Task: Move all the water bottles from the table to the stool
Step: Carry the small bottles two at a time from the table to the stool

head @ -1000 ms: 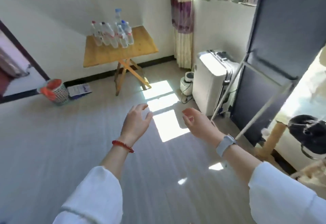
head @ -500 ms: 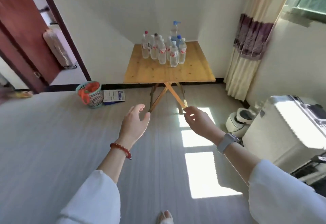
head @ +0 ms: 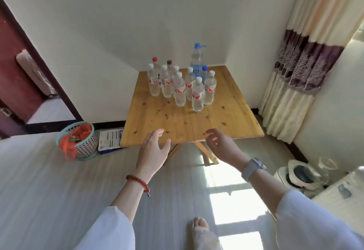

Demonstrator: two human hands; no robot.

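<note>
Where table [head: 226, 119] stands, water bottles [head: 197, 96] upright.

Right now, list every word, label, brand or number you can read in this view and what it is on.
Nothing here reads clearly.
Red-and-white labels on the small water bottles: too blurred to read.
Blue label on the tall blue-capped bottle: white marks, illegible.
Printed sheet on the blue-edged box on the floor beside the wooden table: lines of print, too small to read.
Watch on the right wrist: no face visible.

Rear bottles [head: 169, 65] (caps only) hidden behind others.
</note>
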